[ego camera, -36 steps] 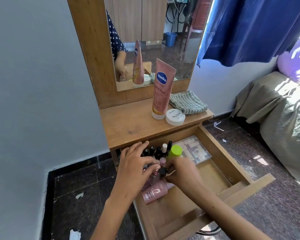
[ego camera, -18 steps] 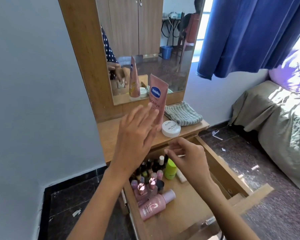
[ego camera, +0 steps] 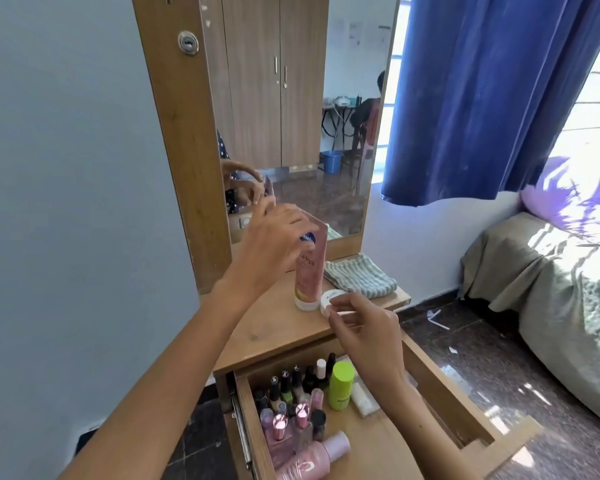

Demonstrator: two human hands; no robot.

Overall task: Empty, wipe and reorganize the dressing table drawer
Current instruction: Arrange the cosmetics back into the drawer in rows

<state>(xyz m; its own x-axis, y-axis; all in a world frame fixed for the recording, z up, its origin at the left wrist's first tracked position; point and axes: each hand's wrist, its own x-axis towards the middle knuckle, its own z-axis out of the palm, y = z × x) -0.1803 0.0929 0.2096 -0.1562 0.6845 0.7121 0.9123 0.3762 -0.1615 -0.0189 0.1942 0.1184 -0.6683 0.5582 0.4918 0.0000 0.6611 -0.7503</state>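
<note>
Left hand (ego camera: 274, 244) grasps the pink tube (ego camera: 309, 271); right hand (ego camera: 364, 330) pinches the white jar (ego camera: 329, 299) beside it.

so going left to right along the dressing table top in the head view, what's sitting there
pink lotion tube with the left hand at its top → white round jar pinched by the right hand → folded striped cloth

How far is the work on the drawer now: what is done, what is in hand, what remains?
Done: bottles stand grouped in the open drawer. In hand: left hand is at the pink tube, right hand grips the white jar on the tabletop. Left: placing both, and the folded cloth.
</note>
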